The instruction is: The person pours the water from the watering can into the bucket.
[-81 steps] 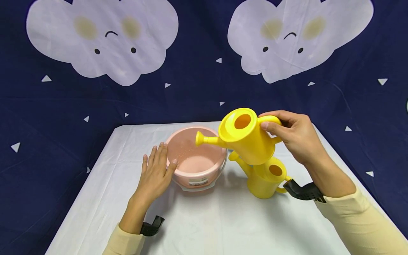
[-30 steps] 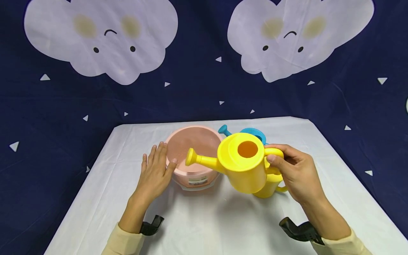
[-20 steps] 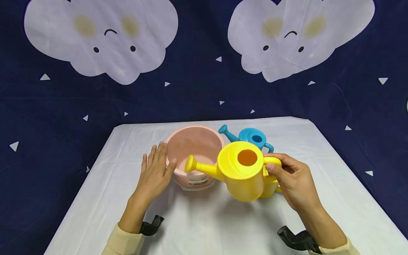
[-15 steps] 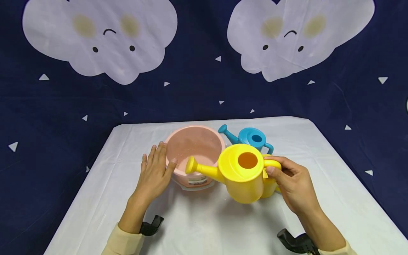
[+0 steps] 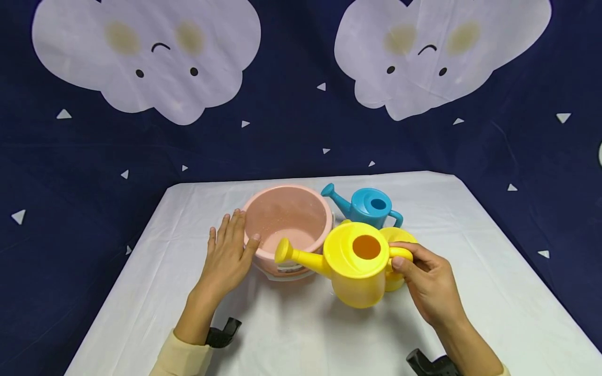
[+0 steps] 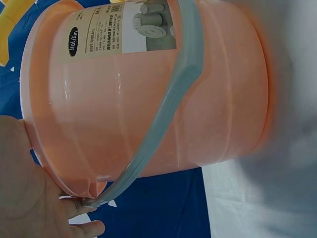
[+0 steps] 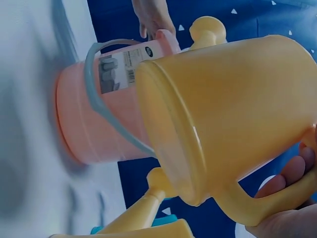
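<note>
My right hand (image 5: 435, 290) grips the handle of a yellow watering can (image 5: 358, 284), holding it raised above the table and roughly upright. Its spout points left, overlapping the near side of a pink bucket (image 5: 270, 211) in the head view. The straight fingers of my left hand (image 5: 228, 261) rest against the bucket's left rim. In the left wrist view the bucket's wall (image 6: 114, 109) shows a paper label and a grey bail handle (image 6: 163, 114). Behind the held can, and partly hidden by it, stands a second yellow watering can (image 5: 400, 235).
A blue watering can (image 5: 366, 209) stands at the back, right of the bucket. White cloth (image 5: 291, 334) covers the table, and a dark blue curtain (image 5: 287, 141) with clouds hangs behind it. Droplets seem to dot the bucket's inside.
My right hand has brought the held yellow watering can down and nearer to me, leaving the blue can in view behind. The left hand stays at the bucket's rim.
</note>
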The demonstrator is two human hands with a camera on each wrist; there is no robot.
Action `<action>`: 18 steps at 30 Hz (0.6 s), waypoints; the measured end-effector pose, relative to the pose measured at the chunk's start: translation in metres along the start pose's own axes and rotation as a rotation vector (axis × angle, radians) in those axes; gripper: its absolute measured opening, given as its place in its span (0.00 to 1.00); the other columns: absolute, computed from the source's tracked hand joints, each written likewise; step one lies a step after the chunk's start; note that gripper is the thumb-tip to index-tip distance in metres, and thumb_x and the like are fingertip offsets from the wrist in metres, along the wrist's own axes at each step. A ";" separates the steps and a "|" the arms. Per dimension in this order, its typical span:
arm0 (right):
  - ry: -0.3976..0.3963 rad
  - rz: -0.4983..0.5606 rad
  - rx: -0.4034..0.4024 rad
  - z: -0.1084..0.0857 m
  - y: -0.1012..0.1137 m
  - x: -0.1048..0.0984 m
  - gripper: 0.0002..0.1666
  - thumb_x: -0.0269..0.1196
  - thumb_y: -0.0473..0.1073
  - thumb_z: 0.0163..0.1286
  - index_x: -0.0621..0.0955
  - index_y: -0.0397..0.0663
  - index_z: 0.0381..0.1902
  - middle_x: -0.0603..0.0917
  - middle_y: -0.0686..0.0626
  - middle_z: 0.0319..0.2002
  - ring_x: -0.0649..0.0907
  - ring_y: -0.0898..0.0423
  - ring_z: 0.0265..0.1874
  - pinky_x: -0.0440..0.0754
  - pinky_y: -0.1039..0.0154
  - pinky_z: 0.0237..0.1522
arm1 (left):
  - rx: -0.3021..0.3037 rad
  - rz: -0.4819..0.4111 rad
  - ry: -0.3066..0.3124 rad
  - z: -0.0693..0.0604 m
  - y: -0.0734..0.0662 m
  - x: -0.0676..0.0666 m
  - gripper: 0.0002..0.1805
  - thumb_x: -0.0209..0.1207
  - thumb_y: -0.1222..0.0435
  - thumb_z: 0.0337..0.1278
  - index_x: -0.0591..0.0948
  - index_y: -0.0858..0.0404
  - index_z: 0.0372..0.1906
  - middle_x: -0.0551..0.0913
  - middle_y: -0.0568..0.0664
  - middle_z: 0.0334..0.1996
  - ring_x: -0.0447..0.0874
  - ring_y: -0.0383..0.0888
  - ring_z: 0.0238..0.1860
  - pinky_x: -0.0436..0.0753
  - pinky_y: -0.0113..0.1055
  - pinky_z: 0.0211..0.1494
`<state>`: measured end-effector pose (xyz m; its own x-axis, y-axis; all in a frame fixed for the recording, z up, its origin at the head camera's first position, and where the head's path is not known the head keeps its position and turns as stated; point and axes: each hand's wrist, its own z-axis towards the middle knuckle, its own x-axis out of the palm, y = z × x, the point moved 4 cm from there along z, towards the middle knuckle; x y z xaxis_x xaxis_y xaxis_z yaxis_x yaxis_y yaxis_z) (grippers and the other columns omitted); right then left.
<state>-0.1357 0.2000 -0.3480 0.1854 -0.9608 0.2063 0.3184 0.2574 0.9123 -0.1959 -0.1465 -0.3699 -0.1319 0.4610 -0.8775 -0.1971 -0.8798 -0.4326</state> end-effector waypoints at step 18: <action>-0.002 0.058 0.013 -0.016 -0.024 -0.008 0.17 0.49 0.22 0.67 0.78 0.31 0.50 0.81 0.50 0.47 0.81 0.61 0.44 0.82 0.71 0.45 | 0.002 -0.005 -0.006 0.000 0.000 0.000 0.39 0.32 0.41 0.69 0.47 0.60 0.75 0.45 0.54 0.76 0.35 0.55 0.77 0.34 0.60 0.74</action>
<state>-0.1299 0.2033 -0.3773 0.2014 -0.9445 0.2597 0.2950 0.3113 0.9034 -0.1959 -0.1468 -0.3704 -0.1366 0.4660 -0.8742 -0.1997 -0.8773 -0.4365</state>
